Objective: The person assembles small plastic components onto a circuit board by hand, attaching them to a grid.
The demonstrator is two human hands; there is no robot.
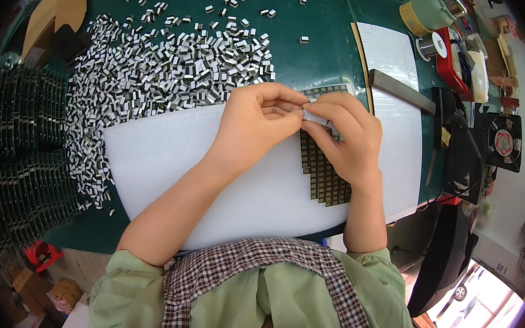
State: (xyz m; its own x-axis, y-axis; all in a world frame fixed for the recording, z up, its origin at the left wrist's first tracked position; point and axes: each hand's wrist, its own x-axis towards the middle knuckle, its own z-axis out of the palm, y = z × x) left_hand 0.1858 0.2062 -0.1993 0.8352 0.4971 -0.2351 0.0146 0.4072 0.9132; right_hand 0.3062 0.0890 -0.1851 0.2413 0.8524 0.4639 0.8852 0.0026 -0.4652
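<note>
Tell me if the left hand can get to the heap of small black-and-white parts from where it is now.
Probably yes. The left hand is beside the heap of small parts, with only bare white foam sheet between. But its fingers are pinching a small piece together with the right hand.

the white foam sheet [169, 156] lies bare across its left half, open room for a hand to pass. a thick heap of small black-and-white parts [159, 61] crowds its upper-left edge, and the grid of dark pieces [327, 176] fills its right side, with a grey metal bar [401, 90] just beyond.
</note>
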